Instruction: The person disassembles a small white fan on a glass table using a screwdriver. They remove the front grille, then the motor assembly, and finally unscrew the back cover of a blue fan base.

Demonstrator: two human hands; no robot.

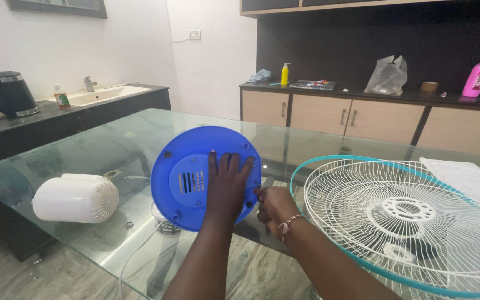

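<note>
Two hands on the blue round fan base point(193, 175) stood on edge on the glass table point(112, 139).

Head view: the left hand point(226, 183) lies flat with fingers spread against the base's slotted underside, steadying it without closing around it. The right hand point(273, 204) is curled at the base's right rim, pinching something thin and dark, too small to identify. A white motor cover point(76, 198) lies to the left; a white wire fan guard point(412, 216) with a teal rim lies to the right, cut off by the frame edge.
</note>
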